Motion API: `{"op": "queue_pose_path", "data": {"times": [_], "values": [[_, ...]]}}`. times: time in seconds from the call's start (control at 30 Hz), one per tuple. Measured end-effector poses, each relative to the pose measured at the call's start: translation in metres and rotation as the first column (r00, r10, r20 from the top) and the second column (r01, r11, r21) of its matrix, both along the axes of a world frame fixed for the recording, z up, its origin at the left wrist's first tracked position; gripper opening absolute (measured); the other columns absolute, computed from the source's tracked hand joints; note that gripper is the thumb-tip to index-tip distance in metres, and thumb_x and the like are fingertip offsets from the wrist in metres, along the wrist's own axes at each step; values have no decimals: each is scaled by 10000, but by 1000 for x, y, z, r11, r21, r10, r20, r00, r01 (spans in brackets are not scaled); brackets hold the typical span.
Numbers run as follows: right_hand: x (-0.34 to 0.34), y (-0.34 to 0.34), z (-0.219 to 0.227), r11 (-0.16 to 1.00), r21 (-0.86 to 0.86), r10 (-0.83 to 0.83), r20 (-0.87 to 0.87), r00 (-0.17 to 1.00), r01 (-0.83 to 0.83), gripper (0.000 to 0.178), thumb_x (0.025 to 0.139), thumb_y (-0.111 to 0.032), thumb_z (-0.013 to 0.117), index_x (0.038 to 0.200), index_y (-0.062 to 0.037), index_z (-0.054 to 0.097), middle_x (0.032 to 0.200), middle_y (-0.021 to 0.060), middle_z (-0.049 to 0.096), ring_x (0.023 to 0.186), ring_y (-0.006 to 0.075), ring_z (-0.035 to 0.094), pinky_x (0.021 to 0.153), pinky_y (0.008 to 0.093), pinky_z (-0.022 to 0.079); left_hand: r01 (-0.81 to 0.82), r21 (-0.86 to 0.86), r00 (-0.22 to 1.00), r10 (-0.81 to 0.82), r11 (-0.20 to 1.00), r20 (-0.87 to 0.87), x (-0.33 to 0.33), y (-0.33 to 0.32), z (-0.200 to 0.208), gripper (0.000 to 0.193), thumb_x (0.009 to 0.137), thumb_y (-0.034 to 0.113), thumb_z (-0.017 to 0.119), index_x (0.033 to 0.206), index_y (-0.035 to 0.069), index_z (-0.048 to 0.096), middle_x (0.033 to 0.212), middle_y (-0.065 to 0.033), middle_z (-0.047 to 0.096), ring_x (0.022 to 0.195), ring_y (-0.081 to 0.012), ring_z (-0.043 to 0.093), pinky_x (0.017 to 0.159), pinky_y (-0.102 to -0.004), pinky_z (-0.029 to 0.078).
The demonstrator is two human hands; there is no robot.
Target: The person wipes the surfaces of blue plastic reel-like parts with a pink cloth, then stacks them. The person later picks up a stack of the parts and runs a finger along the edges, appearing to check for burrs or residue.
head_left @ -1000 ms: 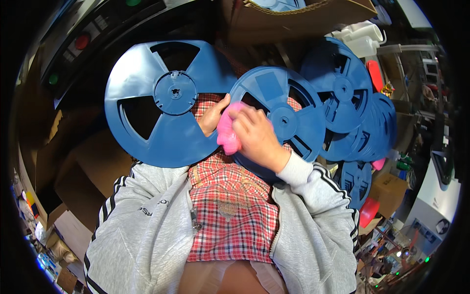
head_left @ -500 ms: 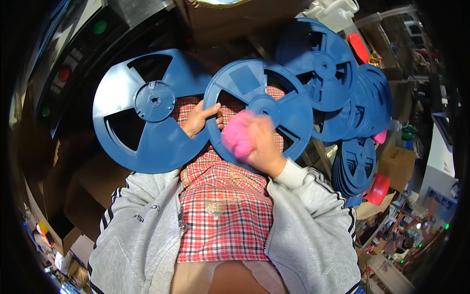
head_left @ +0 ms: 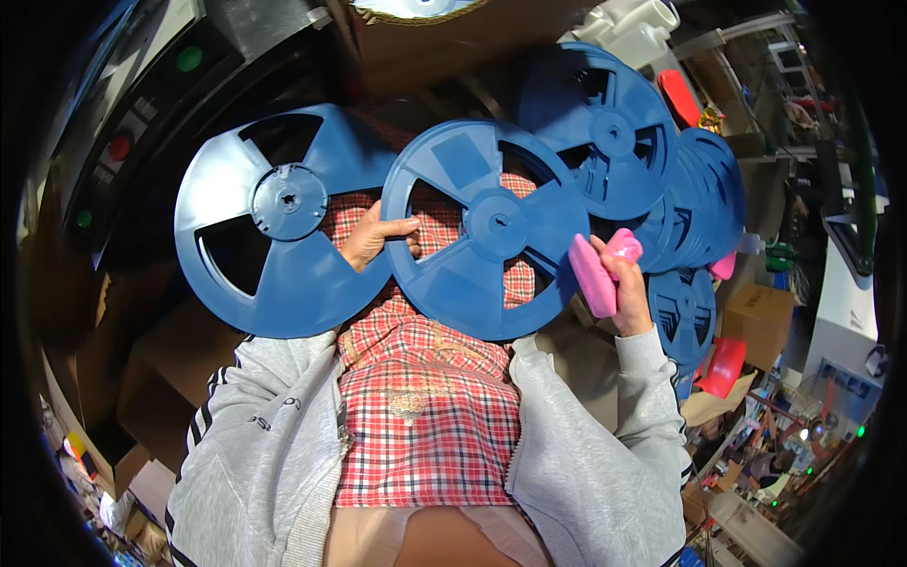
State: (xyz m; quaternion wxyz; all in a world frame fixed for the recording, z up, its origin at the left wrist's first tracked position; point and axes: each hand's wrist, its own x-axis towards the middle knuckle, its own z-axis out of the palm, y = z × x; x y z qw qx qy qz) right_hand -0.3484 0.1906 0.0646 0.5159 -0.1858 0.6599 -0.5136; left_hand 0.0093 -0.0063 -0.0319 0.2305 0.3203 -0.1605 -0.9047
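Observation:
My left hand [head_left: 378,236] grips the rim of a round blue plastic reel [head_left: 472,269]; the thumb lies across the rim and some fingers show through a cutout. This reel faces me, with a round hub and wide openings. On the left, another blue reel [head_left: 293,288] lies over my left wrist, its right edge meeting the held one. My right hand [head_left: 631,288] is closed around a bunched pink cloth [head_left: 595,276], just off the right edge of the held reel. Part of the cloth is hidden by my fingers.
More blue reels [head_left: 614,170] overlap in a row at the right, with a lower stack [head_left: 682,307] below. A dark machine panel with coloured buttons [head_left: 119,148] stands at upper left. Cardboard boxes [head_left: 761,321], a red container [head_left: 723,367] and white plastic jugs [head_left: 638,28] surround me.
My right hand has moved right with the pink cloth, off the face of the held reel and past its edge. My left hand keeps its grip on the reel.

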Motion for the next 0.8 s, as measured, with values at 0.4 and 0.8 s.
{"op": "queue_pose_path", "data": {"times": [0.4,0.8], "values": [[-25,-33,174,876,-454,240,121,963,-162,546,999,-339,530,1404,19,454,1378,244,558,1235,355,601,1015,441,533,57,48,983,-48,997,-179,2,2,-11,292,882,61,693,1128,39,537,884,-86,618,737,-185,651,676,-327,602],[180,-181,220,544,-470,749,-101,655,-695,457,869,-156,694,1258,66,600,1168,143,676,1074,161,649,982,308,495,64,-71,898,-88,995,-432,31,-19,-6,440,851,116,631,1261,27,499,1007,-98,633,915,-213,641,836,-333,549]]}}
